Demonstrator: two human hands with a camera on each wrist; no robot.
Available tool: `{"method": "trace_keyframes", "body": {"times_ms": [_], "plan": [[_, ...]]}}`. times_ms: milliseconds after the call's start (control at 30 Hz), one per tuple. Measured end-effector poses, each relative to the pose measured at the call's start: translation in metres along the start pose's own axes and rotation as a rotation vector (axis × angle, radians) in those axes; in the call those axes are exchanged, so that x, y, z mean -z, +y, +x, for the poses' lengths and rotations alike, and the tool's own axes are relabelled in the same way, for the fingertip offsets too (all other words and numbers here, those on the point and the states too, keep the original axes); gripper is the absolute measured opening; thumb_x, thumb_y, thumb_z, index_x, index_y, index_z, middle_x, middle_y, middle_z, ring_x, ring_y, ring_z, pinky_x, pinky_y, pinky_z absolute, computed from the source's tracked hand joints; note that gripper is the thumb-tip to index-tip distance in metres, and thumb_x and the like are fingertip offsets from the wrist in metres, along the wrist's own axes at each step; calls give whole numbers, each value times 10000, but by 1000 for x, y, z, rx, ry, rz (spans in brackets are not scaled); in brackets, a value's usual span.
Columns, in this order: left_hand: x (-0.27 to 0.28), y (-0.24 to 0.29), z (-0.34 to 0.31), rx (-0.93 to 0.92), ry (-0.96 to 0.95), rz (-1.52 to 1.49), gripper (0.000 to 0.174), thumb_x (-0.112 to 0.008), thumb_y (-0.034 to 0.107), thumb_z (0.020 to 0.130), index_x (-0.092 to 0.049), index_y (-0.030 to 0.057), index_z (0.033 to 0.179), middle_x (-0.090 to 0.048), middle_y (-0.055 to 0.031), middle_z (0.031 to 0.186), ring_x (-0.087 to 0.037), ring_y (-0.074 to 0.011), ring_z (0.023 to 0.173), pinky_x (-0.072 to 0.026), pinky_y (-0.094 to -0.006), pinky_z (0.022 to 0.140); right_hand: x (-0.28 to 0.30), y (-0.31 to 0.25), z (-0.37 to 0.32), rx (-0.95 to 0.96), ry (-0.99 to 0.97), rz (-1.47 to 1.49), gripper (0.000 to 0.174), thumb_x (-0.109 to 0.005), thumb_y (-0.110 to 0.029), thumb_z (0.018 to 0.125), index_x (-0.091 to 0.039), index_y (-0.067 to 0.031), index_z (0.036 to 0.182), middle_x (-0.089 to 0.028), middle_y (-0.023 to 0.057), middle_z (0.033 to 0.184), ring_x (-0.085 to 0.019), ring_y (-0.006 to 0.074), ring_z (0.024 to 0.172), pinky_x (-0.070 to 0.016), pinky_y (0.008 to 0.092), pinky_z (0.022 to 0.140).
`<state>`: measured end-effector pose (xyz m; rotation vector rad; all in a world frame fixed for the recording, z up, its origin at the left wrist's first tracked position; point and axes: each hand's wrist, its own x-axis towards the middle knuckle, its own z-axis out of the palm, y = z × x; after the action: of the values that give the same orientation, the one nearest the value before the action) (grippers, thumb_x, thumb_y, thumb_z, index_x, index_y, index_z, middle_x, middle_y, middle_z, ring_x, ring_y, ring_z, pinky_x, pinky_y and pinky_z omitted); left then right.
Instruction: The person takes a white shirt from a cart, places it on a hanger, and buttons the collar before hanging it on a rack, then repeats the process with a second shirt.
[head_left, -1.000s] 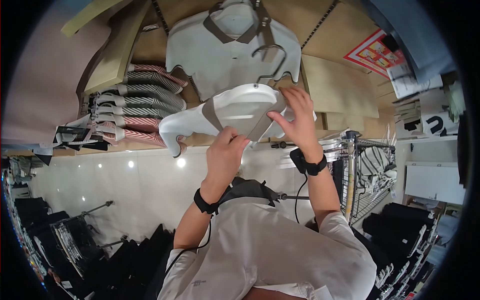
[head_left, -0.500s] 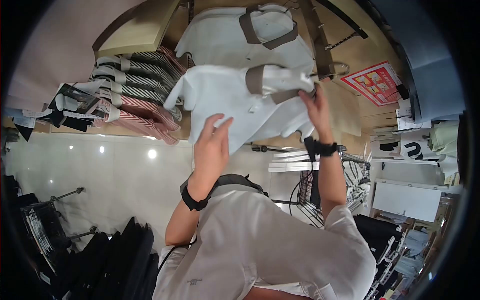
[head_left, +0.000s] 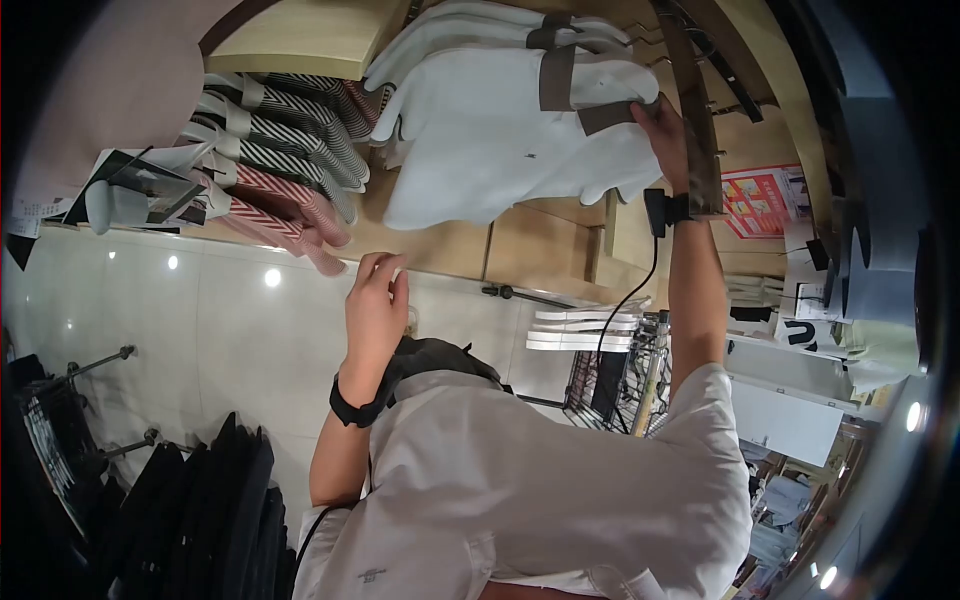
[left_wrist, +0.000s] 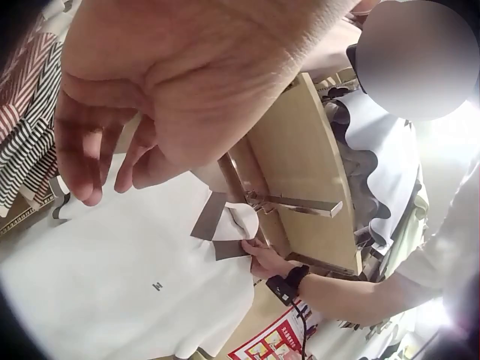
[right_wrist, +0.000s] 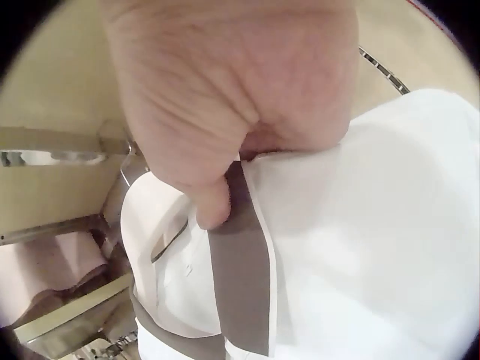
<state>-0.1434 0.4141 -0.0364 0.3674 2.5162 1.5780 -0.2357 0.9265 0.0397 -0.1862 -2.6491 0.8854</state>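
Note:
A white polo shirt (head_left: pixel 470 140) with a brown-grey collar (head_left: pixel 557 80) hangs in front of other white shirts on the rail. My right hand (head_left: pixel 668 145) grips its collar at the shoulder side. In the right wrist view, the thumb (right_wrist: pixel 214 206) lies over the collar band (right_wrist: pixel 244 277), and the other fingers are hidden behind the hand and cloth. My left hand (head_left: pixel 372 315) hangs in the air below the shirt, fingers loosely bent and holding nothing. From the left wrist view, the shirt front (left_wrist: pixel 112 262) lies beyond that hand, apart from it.
Striped shirts (head_left: pixel 290 150) hang to the left, with tags (head_left: pixel 140 190) sticking out. A metal bar (head_left: pixel 690 110) runs beside the right hand. A red sign (head_left: pixel 760 205) is on the right. White hangers (head_left: pixel 585 330) and a wire basket (head_left: pixel 600 390) stand below; black clothes (head_left: pixel 200 510) hang at lower left.
The polo shirt has moved up and right, from in front of my body to the rail, with my right hand on its collar. My left hand has let go and dropped down and left.

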Motion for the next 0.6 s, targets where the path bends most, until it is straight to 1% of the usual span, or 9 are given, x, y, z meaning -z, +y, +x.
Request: {"method": "trace_keyframes", "body": {"times_ms": [33, 67, 133, 367, 433, 467, 533, 567, 600], "plan": [[2, -2, -1, 2, -2, 4, 195, -601, 33, 880, -637, 19, 1071, -607, -114, 1063, -636, -259, 667, -523, -345, 621, -6, -13, 1, 2, -1, 90, 411, -690, -336, 896, -595, -38, 1163, -633, 52, 994, -551, 150, 897, -448, 298, 834], [3, -4, -1, 14, -2, -2, 195, -601, 37, 881, -637, 19, 1072, -607, -114, 1061, -637, -257, 670, -522, -347, 622, -10, -21, 0, -1, 1, 93, 411, -690, -336, 896, -595, -38, 1163, -633, 52, 994, -551, 150, 897, -448, 298, 834], [6, -5, 0, 19, -1, -9, 196, -601, 40, 882, -637, 20, 1073, -607, -114, 1059, -637, -256, 672, -522, -348, 622, -14, -34, 1, -129, -130, 225, 384, -645, -203, 939, -546, -25, 1265, -622, 28, 1162, -545, 100, 1037, -417, 246, 924], [14, -9, 2, 18, -20, 22, 200, -600, 53, 884, -636, 16, 1078, -610, -120, 1061, -638, -254, 680, -519, -358, 641, -18, -15, 10, -152, -105, 212, 433, -674, -219, 914, -541, -24, 1278, -635, 30, 1115, -553, 117, 1014, -436, 271, 908], [14, -9, 5, -7, -33, 31, 201, -602, 56, 884, -635, 13, 1077, -610, -121, 1062, -638, -254, 679, -518, -359, 642, -18, 0, 17, -51, -82, -79, 462, -708, -254, 881, -556, -14, 1246, -658, 70, 1073, -597, 178, 983, -461, 304, 888], [14, -9, 6, -8, -46, 32, 199, -604, 58, 883, -635, 12, 1074, -609, -122, 1061, -637, -253, 677, -517, -360, 642, -17, 0, 15, -50, -62, -79, 462, -708, -254, 881, -556, -14, 1246, -658, 70, 1073, -597, 178, 983, -461, 304, 888], [13, -7, 7, -39, -72, 38, 198, -606, 60, 882, -635, 11, 1072, -609, -123, 1061, -636, -253, 675, -516, -360, 642, -16, -3, 4, 108, 13, -261, 513, -753, -290, 830, -567, -20, 1225, -670, 113, 1056, -625, 260, 965, -475, 345, 881], [12, -6, 9, -42, -85, 36, 196, -606, 63, 883, -636, 12, 1070, -608, -124, 1059, -635, -253, 672, -516, -359, 642, -29, -8, -1, 222, 217, -273, 543, -784, -323, 791, -587, -28, 1201, -664, 156, 1071, -625, 311, 991, -475, 376, 898], [11, -6, 10, -48, -100, 35, 193, -606, 65, 884, -636, 13, 1068, -607, -126, 1057, -634, -253, 669, -516, -359, 641, -25, -14, -17, 253, 255, -235, 551, -796, -327, 779, -593, -18, 1188, -659, 175, 1065, -622, 322, 1004, -477, 387, 902]]}}
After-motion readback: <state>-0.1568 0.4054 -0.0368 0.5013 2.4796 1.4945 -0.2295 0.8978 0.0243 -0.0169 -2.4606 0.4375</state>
